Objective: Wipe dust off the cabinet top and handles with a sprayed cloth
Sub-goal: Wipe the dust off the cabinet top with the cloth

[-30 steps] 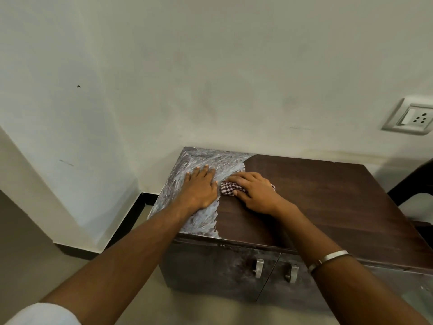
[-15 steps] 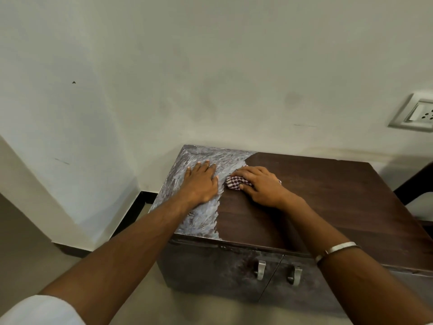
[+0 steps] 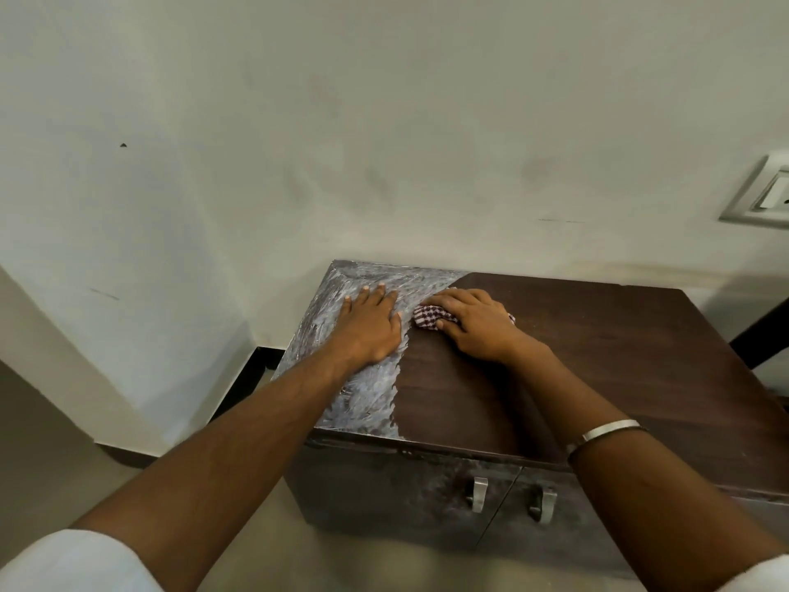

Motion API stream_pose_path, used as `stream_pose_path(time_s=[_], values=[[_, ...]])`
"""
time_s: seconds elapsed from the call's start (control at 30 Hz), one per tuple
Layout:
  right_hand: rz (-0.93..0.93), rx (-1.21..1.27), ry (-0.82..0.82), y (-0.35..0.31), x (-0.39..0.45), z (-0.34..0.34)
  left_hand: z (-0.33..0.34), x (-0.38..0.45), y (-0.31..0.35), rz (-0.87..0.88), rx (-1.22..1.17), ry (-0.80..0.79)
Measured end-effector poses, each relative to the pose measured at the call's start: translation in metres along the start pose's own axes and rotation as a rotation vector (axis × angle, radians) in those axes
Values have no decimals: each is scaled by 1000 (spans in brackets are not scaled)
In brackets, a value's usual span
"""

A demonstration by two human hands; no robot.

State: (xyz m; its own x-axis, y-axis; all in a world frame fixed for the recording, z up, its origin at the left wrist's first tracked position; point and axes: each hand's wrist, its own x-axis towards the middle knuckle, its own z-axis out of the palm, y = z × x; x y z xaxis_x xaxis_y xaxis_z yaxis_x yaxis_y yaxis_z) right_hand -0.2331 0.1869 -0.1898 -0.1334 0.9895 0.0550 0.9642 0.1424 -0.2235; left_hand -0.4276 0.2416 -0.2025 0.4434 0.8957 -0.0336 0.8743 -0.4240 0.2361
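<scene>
A low dark-brown cabinet (image 3: 619, 356) stands against the wall. The left strip of its top (image 3: 367, 403) is grey-white with dust; the rest is dark wood. My right hand (image 3: 478, 326) presses a red-and-white checked cloth (image 3: 429, 317) flat on the top, right at the border between dusty and dark areas. Most of the cloth is hidden under the palm. My left hand (image 3: 371, 326) lies flat, fingers spread, on the dusty strip beside the cloth. Two metal handles (image 3: 478, 493) (image 3: 543, 504) are on the dusty front doors.
A pale wall rises right behind the cabinet, with a socket plate (image 3: 764, 194) at the far right. A wall corner juts out at the left above a black skirting (image 3: 243, 378). A dark object (image 3: 764, 331) leans past the cabinet's right edge.
My right hand and the cloth have slid slightly back and to the left along the dust border. The left hand stays planted. The view has shifted a little.
</scene>
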Motion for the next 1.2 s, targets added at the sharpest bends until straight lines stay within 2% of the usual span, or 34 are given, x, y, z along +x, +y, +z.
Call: stream_pose_path(time_s=[0.13, 0.3, 0.53, 0.77, 1.0, 1.2], values=[[22, -14, -2, -9, 13, 1, 0, 3, 1, 0, 13, 7], [-60, 4, 11, 1, -1, 2, 0, 9, 3, -2, 16, 0], [42, -7, -30, 3, 22, -6, 1, 14, 2, 5, 13, 2], [-58, 6, -16, 10, 17, -2, 1, 28, -1, 18, 21, 16], [24, -35, -39, 9, 43, -7, 2, 34, -2, 22, 5, 26], [-58, -19, -4, 18, 30, -2, 2, 40, -2, 23, 3, 14]])
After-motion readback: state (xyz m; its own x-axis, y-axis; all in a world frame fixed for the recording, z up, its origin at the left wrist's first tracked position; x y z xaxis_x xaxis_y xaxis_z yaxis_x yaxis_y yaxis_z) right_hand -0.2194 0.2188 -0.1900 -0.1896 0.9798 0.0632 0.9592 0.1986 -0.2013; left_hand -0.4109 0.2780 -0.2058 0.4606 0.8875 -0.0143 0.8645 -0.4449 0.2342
